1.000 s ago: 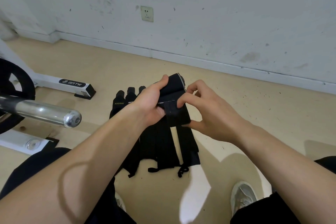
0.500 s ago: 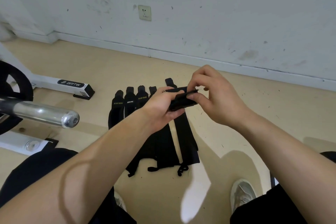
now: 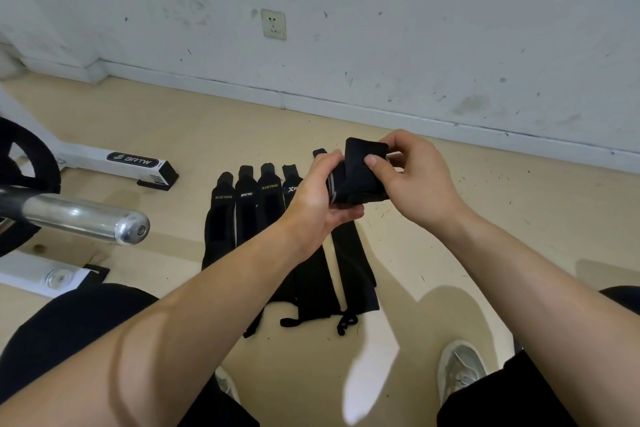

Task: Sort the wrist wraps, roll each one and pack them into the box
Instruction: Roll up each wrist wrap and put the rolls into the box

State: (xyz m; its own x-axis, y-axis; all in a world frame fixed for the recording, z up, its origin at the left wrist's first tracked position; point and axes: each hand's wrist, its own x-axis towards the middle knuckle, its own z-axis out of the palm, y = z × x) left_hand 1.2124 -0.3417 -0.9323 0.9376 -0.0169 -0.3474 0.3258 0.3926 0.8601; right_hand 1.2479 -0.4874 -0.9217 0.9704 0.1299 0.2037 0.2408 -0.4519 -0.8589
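Nearest the camera, two pale shoes stand on the floor (image 3: 485,218): the right shoe (image 3: 460,371) is to the right of the near end of the row of flat wrist wraps (image 3: 242,218), and the left shoe (image 3: 227,388) is just short of that end, half hidden by a forearm. Black shorts cover both knees on either side of the row.

The row lies lengthwise on the floor, black strips side by side, with thumb loops trailing at the near end and yellow and white lettering near the far end.

Above the far right part of the row, both hands hold one rolled wrist wrap (image 3: 360,173) clear of the floor. The left hand (image 3: 311,198) is curled round its left side, fingers over the top and thumb beneath. The right hand (image 3: 412,180) pinches it, thumb pressed on the near face and fingers bent behind.

Left of the row, a chrome barbell end (image 3: 90,218) juts in. Beyond it, to the row's far left, sits a white frame foot (image 3: 114,161) marked BRTW. Past the row's far end rises a scuffed white wall (image 3: 450,28) with a socket (image 3: 273,24).
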